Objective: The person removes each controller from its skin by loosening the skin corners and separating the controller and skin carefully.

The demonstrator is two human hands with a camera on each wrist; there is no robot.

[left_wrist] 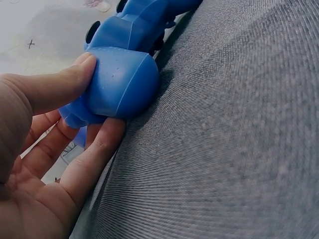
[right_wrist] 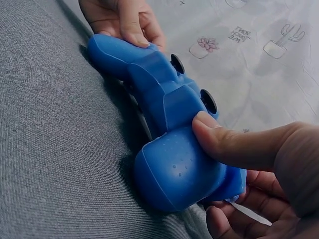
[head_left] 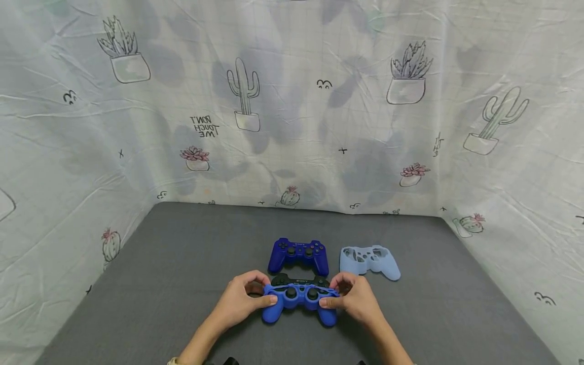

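Observation:
A bright blue silicone controller cover [head_left: 272, 313] sits over the grips and front of a black game controller [head_left: 301, 280]. The controller's top edge shows beyond the cover, and its black thumbsticks [right_wrist: 209, 101] poke through the holes. My left hand [head_left: 239, 300] pinches the cover's left side, thumb on top and fingers beneath and behind. On the opposite side, my right hand [head_left: 358, 300] holds the cover the same way, its thumb near the right thumbstick. In the right wrist view, parts of the right fingers are hidden behind the cover.
A dark blue game controller [head_left: 299, 251] lies just behind the held one. To its right is a pale blue controller cover [head_left: 387, 264] with cut-out holes. Everything is on a dark grey cloth surface [head_left: 191, 253], with patterned white curtains [head_left: 292, 101] at the back and sides.

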